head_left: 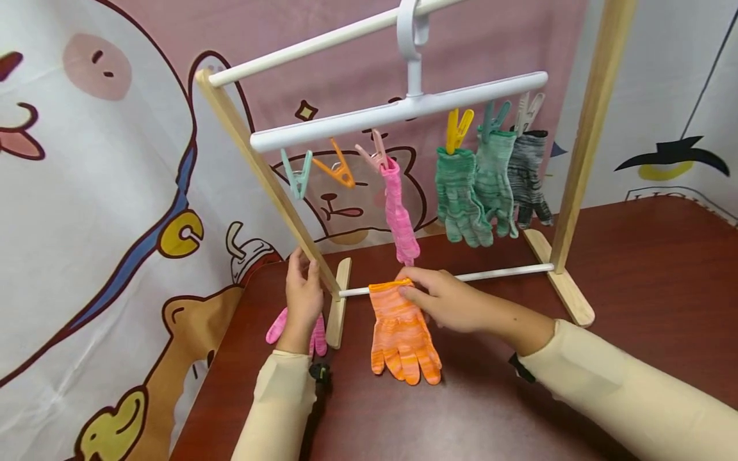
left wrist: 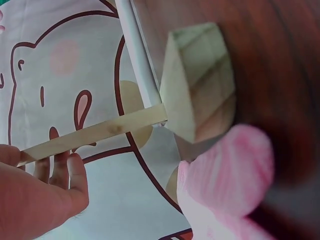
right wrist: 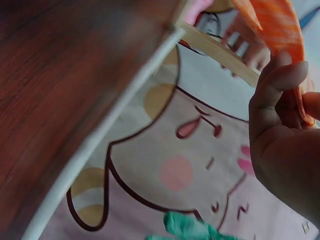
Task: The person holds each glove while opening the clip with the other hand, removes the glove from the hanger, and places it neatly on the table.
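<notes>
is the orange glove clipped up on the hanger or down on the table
Down on the table. The orange glove lies flat, fingers spread, its cuff pinched by the right hand. The orange clip hangs empty.

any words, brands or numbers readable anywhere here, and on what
No text can be read for certain.
Backdrop cloth, far right, under the black and yellow shape: a strip of dark capital letters, cut by the table edge and too small to read.
Gloves, clips, hanger and wooden rack: no print seen.
Orange glove pinched by the right hand: stripes only, no label.
</notes>
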`<state>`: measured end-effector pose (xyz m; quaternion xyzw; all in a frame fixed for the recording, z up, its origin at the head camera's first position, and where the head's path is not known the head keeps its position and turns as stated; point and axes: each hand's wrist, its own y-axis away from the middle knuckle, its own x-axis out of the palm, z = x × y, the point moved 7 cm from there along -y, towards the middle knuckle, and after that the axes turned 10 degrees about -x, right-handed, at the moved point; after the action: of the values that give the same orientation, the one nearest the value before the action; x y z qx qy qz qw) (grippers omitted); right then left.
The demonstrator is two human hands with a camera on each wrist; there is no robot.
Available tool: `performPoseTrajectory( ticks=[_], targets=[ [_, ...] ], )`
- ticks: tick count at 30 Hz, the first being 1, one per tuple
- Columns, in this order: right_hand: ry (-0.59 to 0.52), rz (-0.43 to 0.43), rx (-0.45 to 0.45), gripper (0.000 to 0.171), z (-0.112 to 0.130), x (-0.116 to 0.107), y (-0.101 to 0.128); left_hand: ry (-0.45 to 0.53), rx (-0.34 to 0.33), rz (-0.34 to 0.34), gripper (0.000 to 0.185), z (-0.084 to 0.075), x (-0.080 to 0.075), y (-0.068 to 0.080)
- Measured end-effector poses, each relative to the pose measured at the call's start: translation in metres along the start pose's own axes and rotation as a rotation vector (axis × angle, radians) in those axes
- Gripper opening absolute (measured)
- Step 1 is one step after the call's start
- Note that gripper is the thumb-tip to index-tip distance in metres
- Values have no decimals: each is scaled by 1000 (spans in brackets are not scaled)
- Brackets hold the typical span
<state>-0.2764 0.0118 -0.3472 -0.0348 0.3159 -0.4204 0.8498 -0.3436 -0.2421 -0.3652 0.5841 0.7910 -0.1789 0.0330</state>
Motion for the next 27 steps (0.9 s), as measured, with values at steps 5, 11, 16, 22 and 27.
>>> performPoseTrajectory(
  ticks=[5, 11, 16, 22, 27],
  targets=[
    [-16, 40, 42, 12, -14, 10, -16, 8, -20, 10, 42, 0, 0, -1],
    [-21, 60, 188, 14, -35, 20, -24, -18, -16, 18, 42, 0, 0, -2],
    [-68, 65, 304, 19, -51, 31, -28, -28, -21, 15, 43, 1, -1, -2],
    [-226, 54, 396, 21, -67, 48, -37, -19, -22, 24, 42, 2, -2, -2],
    [-249, 39, 433, 18, -77, 58, -44, -17, -29, 27, 41, 2, -2, -2]
  ],
)
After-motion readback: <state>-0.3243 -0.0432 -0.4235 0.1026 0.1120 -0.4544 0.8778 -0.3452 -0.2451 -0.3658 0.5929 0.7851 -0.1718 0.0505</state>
